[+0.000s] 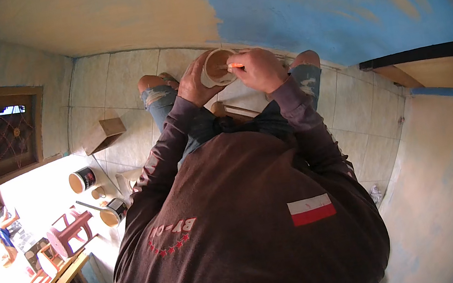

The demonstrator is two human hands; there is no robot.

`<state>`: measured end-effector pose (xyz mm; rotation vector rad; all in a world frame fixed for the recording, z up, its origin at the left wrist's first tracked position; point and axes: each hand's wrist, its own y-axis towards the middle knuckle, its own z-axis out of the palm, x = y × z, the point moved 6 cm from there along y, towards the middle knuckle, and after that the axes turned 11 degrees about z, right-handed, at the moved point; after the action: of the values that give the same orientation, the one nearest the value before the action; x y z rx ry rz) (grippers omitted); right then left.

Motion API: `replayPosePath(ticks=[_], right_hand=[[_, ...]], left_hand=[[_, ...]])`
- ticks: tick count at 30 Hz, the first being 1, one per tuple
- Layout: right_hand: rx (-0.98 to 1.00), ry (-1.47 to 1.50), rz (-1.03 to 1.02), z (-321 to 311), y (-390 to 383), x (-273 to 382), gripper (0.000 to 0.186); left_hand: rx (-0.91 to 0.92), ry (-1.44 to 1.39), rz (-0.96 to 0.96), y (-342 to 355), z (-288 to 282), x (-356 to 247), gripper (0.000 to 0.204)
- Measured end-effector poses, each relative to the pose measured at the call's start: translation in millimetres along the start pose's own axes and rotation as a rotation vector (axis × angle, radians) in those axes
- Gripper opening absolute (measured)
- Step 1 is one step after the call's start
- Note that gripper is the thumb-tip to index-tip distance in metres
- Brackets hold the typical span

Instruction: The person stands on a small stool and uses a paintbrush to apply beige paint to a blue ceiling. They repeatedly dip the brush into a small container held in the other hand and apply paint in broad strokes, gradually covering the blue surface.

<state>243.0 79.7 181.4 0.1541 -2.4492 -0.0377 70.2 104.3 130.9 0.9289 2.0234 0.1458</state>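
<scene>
We note the pot (209, 78) held up between the knees (304, 59), near the patchy blue wall (277, 13). Left hand (197, 83) wrapped round its side, gripping. Right hand (262, 69) at the rim, pinching an orange handle (236, 65); its far end we cannot make out. Two buckets (87, 177) stand well apart, leftward on tiles (119, 72).

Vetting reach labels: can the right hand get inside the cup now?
Likely yes: the cup has no lid on, the left hand holds its side, and the right hand is at the rim with an orange tool.
</scene>
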Motion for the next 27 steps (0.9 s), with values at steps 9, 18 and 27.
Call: replayPosePath(ticks=[9, 18, 27], right_hand=[[-0.098, -0.034, -0.004, -6.0, 3.6, 6.0, 0.017], [-0.255, 0.217, 0.130, -25.2, -1.9, -7.5, 0.022], [-0.267, 0.586, 0.498, -6.2, -14.0, -71.5, 0.031]], left_hand=[[0.021, -0.009, -0.032, 4.5, -1.7, -1.9, 0.093], [-0.009, 0.056, -0.159, 2.8, -0.8, 16.7, 0.091], [-0.018, 0.136, -0.258, 12.3, -9.0, 21.5, 0.088]])
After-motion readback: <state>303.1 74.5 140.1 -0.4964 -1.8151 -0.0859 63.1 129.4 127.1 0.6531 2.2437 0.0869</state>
